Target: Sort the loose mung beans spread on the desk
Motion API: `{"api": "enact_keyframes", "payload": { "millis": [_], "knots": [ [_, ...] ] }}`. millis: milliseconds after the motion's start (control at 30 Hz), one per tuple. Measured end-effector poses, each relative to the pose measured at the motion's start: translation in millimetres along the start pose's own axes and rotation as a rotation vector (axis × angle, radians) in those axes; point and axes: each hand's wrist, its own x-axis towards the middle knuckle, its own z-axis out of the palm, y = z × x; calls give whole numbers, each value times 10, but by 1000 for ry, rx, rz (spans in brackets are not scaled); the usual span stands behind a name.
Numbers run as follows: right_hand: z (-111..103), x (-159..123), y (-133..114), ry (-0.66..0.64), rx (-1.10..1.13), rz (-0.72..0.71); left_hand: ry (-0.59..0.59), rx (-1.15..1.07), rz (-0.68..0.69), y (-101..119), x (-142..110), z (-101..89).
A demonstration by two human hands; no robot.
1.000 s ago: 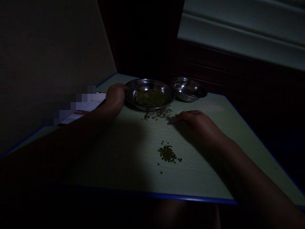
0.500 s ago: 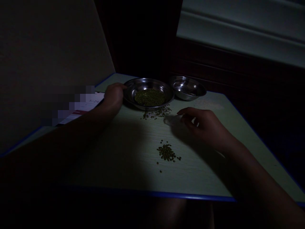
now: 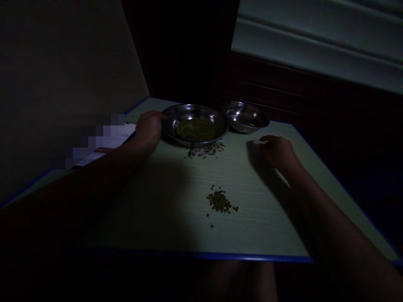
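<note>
My left hand (image 3: 149, 131) is closed on the left rim of a wide steel bowl (image 3: 217, 136). Small green beans, which look like mung beans (image 3: 198, 129), lie in that bowl. My right hand (image 3: 278, 153) is just above the table, right of the bowl, fingers pinched together. Something pale at its fingertips is too dark and blurred to name. Below the bowl's front rim, beans mixed with pale grains (image 3: 206, 149) are scattered. A small pile of beans (image 3: 219, 201) lies nearer to me, with a few loose ones around it.
A second steel bowl (image 3: 247, 121) stands behind and right of the first, with a little something at its bottom. Papers (image 3: 107, 144) lie at the table's left edge beside a wall. The pale table (image 3: 252, 239) has a blue edge. The room is very dim.
My right hand has moved right and slightly away from me, from beside the scattered grains to over the pale patch on the table's right. My left hand stays on the bowl rim.
</note>
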Motion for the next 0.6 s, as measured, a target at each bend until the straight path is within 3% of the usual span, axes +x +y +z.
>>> {"api": "enact_keyframes", "payload": {
  "millis": [67,167,333,433,600],
  "knots": [
    [-8,-7,46,118,-29,-20,18,-31,-63,53,-36,1],
    [-21,-95,-25,195,-46,-168,31,-50,-101,147,-101,-7],
    [-11,-301,-345,41,-149,-386,65,-18,-108,218,-155,-28],
    [-8,-354,-481,-72,-269,-378,74,-34,-115,246,-169,-29],
    [9,-324,-605,-127,-344,-367,65,-54,-145,287,-182,-18]
  ]
}}
